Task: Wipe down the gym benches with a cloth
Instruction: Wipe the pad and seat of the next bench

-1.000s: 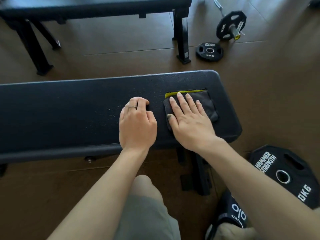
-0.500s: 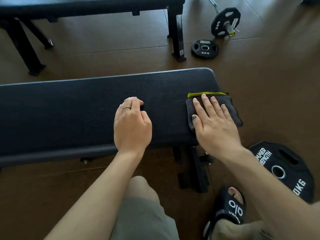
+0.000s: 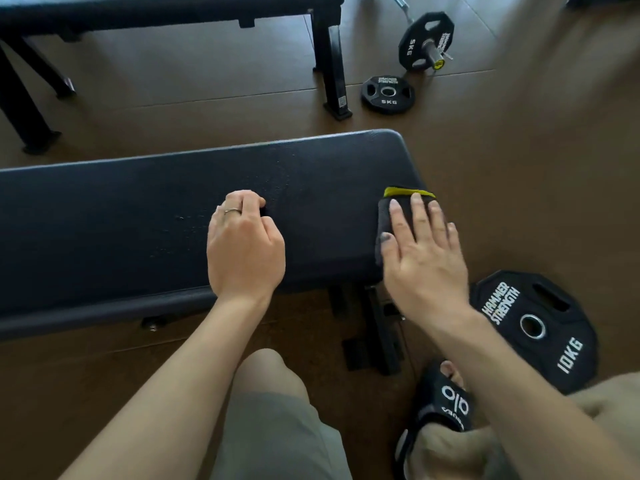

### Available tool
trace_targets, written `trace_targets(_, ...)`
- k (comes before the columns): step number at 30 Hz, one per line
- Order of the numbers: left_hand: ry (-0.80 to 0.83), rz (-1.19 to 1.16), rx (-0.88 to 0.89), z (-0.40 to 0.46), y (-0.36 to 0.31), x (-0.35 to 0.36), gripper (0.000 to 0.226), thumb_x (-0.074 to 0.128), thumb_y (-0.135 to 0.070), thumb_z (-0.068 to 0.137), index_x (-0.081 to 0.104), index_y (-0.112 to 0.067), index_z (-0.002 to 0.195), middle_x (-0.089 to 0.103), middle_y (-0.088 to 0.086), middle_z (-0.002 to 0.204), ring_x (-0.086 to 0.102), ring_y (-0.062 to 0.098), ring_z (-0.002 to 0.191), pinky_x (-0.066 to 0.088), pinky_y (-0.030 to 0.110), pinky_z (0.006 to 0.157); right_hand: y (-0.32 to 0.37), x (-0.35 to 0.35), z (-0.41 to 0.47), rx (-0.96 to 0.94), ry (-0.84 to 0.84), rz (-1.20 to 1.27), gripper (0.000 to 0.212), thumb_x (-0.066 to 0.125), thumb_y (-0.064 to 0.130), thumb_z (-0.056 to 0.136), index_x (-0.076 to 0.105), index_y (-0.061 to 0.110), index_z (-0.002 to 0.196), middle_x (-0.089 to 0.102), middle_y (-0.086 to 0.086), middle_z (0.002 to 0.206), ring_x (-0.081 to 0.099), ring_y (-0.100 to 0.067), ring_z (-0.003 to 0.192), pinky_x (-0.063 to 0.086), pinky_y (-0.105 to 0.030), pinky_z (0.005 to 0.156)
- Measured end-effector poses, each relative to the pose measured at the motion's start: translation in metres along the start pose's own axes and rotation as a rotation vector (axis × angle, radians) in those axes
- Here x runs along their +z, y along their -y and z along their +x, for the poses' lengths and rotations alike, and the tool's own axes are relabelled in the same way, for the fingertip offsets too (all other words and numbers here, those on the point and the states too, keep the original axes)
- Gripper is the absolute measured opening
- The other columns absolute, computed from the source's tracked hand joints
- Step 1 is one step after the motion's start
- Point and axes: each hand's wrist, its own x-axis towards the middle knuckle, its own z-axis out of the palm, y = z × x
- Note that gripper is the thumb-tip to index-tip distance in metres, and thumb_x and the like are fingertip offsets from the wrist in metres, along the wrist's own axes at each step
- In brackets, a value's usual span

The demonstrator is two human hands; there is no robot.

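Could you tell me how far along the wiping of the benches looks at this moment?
Done: hard to judge; faint specks show on the near bench beside the left hand. In hand: the right hand presses the cloth flat at the bench's right end, partly over the edge. Left: the bench's long left stretch, and the far bench, which nothing touches.

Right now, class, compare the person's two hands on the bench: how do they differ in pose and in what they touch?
The right hand lies flat with fingers straight and spread; the left hand has its fingers curled under.
The right hand presses the dark cloth at the bench's end; the left hand rests on the bare bench pad.
The left hand wears a ring; the right hand shows none.
Both rest on the same bench.
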Motion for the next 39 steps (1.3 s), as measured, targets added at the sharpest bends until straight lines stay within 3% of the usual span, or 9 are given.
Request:
trace_targets(4, 0.001, 0.007, 0.013, -0.001, 0.001, -0.002, 0.027, 0.045, -0.013, 0.1, 0.063, -0.011, 0.119, 0.063, 0.008, 0.126, 0.061, 0.029, 0.114, 0.052, 0.051, 0.101, 0.071, 0.012, -0.03, -0.188, 0.02, 0.03, 0.061, 0.007, 0.05, 0.107, 0.004, 0.03, 0.164, -0.003, -0.003, 0.173, -0.009, -0.024, 0.159, -0.002, -0.049, 0.128)
trace_targets(8, 0.013, -0.01, 0.02, -0.002, 0.005, -0.003, 0.028, 0.046, -0.011, 0.1, 0.065, -0.011, 0.121, 0.063, 0.008, 0.132, 0.061, 0.029, 0.119, 0.052, 0.051, 0.102, 0.052, 0.014, -0.033, -0.331, -0.015, -0.027, 0.059, 0.018, 0.052, 0.109, 0.016, 0.031, 0.164, 0.011, -0.002, 0.172, 0.008, -0.022, 0.159, 0.011, -0.045, 0.129)
trace_targets(12, 0.001, -0.007, 0.007, -0.003, 0.002, -0.002, 0.028, 0.046, -0.011, 0.099, 0.065, -0.01, 0.12, 0.062, 0.007, 0.133, 0.06, 0.03, 0.119, 0.051, 0.051, 0.102, -0.003, 0.004, -0.027, -0.174, -0.049, -0.073, 0.065, 0.012, 0.054, 0.107, 0.022, 0.024, 0.163, 0.014, -0.009, 0.171, 0.011, -0.025, 0.158, 0.015, -0.046, 0.128)
trace_targets(15, 0.005, 0.011, 0.004, -0.001, -0.002, 0.0, 0.028, 0.044, -0.012, 0.098, 0.064, -0.009, 0.118, 0.062, 0.009, 0.128, 0.06, 0.031, 0.113, 0.051, 0.05, 0.101, 0.026, 0.008, -0.027, -0.06, -0.031, -0.032, 0.069, 0.005, 0.055, 0.105, 0.015, 0.021, 0.164, 0.003, -0.013, 0.171, -0.002, -0.029, 0.159, 0.004, -0.049, 0.128)
trace_targets(22, 0.005, 0.006, 0.026, -0.002, 0.001, -0.003, 0.031, 0.043, -0.011, 0.098, 0.064, -0.01, 0.121, 0.062, 0.008, 0.129, 0.059, 0.03, 0.117, 0.049, 0.051, 0.104, 0.076, 0.005, -0.025, -0.216, -0.034, 0.068, 0.065, 0.018, 0.052, 0.107, 0.027, 0.019, 0.162, 0.023, -0.007, 0.169, 0.018, -0.023, 0.157, 0.018, -0.045, 0.127)
trace_targets(27, -0.005, 0.017, 0.029, -0.003, 0.0, -0.002, 0.033, 0.041, -0.015, 0.097, 0.064, -0.01, 0.121, 0.063, 0.009, 0.129, 0.06, 0.03, 0.117, 0.05, 0.053, 0.104, 0.093, 0.012, -0.011, -0.127, 0.076, 0.024, 0.07, 0.01, 0.054, 0.107, -0.004, 0.015, 0.164, -0.015, -0.015, 0.17, -0.016, -0.029, 0.157, -0.006, -0.048, 0.128)
trace_targets(32, -0.009, 0.025, 0.011, 0.0, -0.001, 0.0, 0.031, 0.041, -0.013, 0.097, 0.064, -0.009, 0.118, 0.063, 0.011, 0.125, 0.062, 0.03, 0.112, 0.052, 0.052, 0.1, 0.106, 0.018, -0.001, -0.333, 0.044, 0.028, 0.063, 0.011, 0.046, 0.109, 0.006, 0.016, 0.164, -0.004, -0.014, 0.171, -0.006, -0.028, 0.159, -0.002, -0.047, 0.128)
trace_targets(35, 0.004, 0.009, 0.004, -0.001, 0.0, -0.001, 0.032, 0.041, -0.013, 0.097, 0.064, -0.01, 0.12, 0.062, 0.009, 0.128, 0.06, 0.03, 0.115, 0.051, 0.05, 0.101, 0.081, 0.014, 0.004, -0.342, 0.016, 0.021, 0.064, 0.014, 0.048, 0.108, 0.014, 0.019, 0.164, 0.003, -0.013, 0.172, 0.003, -0.027, 0.159, 0.004, -0.045, 0.129)
trace_targets(39, 0.012, 0.013, -0.013, -0.002, -0.003, -0.002, 0.035, 0.039, -0.015, 0.098, 0.064, -0.01, 0.122, 0.061, 0.007, 0.133, 0.059, 0.03, 0.119, 0.052, 0.048, 0.101, 0.009, 0.003, 0.008, -0.092, -0.04, -0.021, 0.066, 0.009, 0.049, 0.106, 0.016, 0.019, 0.164, 0.002, -0.012, 0.172, 0.003, -0.026, 0.159, 0.001, -0.04, 0.128)
